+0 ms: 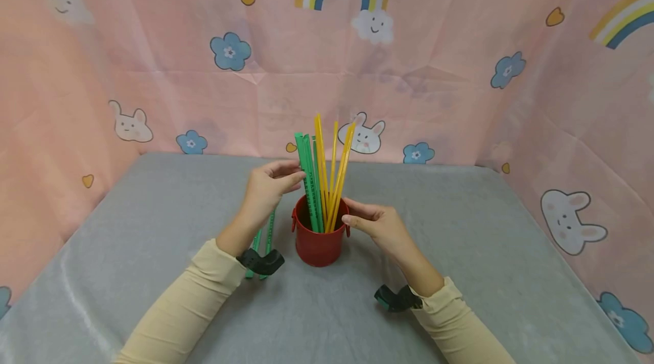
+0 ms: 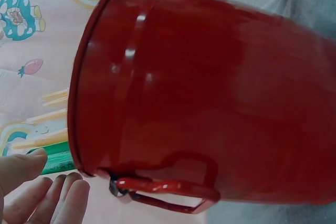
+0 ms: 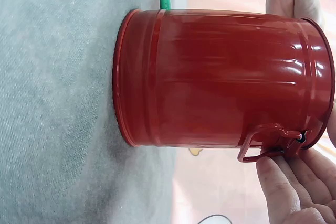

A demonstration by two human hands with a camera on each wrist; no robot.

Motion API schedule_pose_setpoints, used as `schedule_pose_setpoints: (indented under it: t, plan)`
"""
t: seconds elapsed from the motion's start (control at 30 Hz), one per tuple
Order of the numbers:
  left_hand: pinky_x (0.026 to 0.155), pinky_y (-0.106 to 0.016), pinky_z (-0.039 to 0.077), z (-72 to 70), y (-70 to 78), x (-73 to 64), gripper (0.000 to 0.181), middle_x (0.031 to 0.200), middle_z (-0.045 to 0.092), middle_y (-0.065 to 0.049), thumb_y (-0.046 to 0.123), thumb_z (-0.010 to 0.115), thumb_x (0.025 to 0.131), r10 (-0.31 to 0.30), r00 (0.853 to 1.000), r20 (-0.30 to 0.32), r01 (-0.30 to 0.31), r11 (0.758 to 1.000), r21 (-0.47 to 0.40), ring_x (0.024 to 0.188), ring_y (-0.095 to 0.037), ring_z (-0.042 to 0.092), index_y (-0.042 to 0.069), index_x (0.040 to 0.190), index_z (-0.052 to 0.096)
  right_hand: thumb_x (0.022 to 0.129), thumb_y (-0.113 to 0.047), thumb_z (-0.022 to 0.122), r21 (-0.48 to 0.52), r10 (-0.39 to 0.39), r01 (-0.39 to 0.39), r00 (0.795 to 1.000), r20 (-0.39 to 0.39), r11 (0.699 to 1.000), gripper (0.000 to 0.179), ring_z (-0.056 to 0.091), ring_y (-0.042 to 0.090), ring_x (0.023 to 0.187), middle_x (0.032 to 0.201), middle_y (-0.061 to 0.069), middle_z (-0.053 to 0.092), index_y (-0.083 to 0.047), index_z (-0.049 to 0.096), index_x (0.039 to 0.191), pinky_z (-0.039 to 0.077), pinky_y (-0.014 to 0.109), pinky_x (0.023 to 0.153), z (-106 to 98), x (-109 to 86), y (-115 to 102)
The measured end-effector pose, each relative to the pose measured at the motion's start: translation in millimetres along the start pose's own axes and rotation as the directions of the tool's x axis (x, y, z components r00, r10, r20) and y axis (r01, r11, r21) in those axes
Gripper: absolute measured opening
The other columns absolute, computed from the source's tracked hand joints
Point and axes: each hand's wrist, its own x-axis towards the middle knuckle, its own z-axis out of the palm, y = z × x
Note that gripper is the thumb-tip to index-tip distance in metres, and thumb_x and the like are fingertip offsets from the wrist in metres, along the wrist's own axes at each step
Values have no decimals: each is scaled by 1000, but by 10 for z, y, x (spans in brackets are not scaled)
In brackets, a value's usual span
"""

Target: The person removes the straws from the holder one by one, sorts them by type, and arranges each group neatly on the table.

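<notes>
A red metal bucket (image 1: 318,247) with small side handles stands upright on the table. Inside it lean several green wrapped straws (image 1: 310,185) and several yellow wrapped straws (image 1: 339,182). My left hand (image 1: 269,187) pinches the green straws above the rim on the left, its thumb lying over them in the left wrist view. On the other side, my right hand (image 1: 380,225) holds the bucket at its rim, with fingers against the right handle (image 3: 262,142). Two more green straws (image 1: 269,233) lie beside the bucket, partly hidden by my left wrist.
Grey cloth covers the table (image 1: 449,239). A pink patterned curtain (image 1: 434,103) rises behind the table and along both sides. Each wrist wears a black camera band, the left band (image 1: 261,262) close to the lying straws.
</notes>
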Motion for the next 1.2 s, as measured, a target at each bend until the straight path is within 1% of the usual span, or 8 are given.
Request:
schedule_pose_setpoints:
  t: [0.07,0.13,0.3,0.43,0.53,0.83,1.2]
  plan:
    - [90,-37,59,15,-5,0,37,116,70,-15,17,74,90,3,1000,-5,-3,1000,3,101,-22,71,5,124,69,92,-24,72,3,-1,1,1000,-2,1000,47,57,27,131,134,9,63,-14,61,137,47,49,108,0,-3,3]
    - [87,-34,60,28,-13,5,36,113,70,-14,17,75,90,4,1000,-12,-4,1000,10,96,-16,72,4,123,69,92,-24,73,8,-2,2,1000,-5,1000,47,57,26,131,133,9,64,-14,62,137,48,49,107,5,-5,4]
    - [86,-36,60,60,-22,19,40,110,69,-13,15,75,89,-23,999,-25,23,1000,1,88,-9,70,4,126,67,92,-26,73,7,-19,19,1000,1,1000,48,57,27,131,133,10,63,-12,62,137,48,48,107,4,-12,3]
    - [89,-39,59,78,-25,28,41,114,67,-14,15,75,90,-37,999,-28,37,999,5,91,-11,70,3,128,65,92,-27,72,1,-17,17,1000,3,1000,48,58,27,130,133,10,63,-13,61,137,48,49,107,5,-13,-3]
    - [90,-39,59,86,-28,34,40,115,67,-15,16,74,90,-36,999,-29,36,999,10,93,-12,70,3,127,66,93,-26,71,-2,-12,12,1000,5,1000,48,57,27,131,134,10,63,-13,61,137,48,49,107,2,-10,-2]
    - [84,-33,61,83,-38,44,35,110,66,-13,13,73,91,-5,1000,-29,5,1000,-8,89,-9,68,1,123,66,92,-27,73,10,-11,11,1000,-1,1000,49,58,27,130,133,10,64,-13,61,137,48,49,107,3,-2,-5]
    - [81,-33,61,89,17,10,34,108,65,-12,11,72,91,7,999,-39,-9,999,-43,89,-10,68,-1,123,66,93,-26,71,-10,-10,10,1000,6,1000,47,57,27,132,134,10,63,-14,60,138,47,49,108,-8,-11,-18]
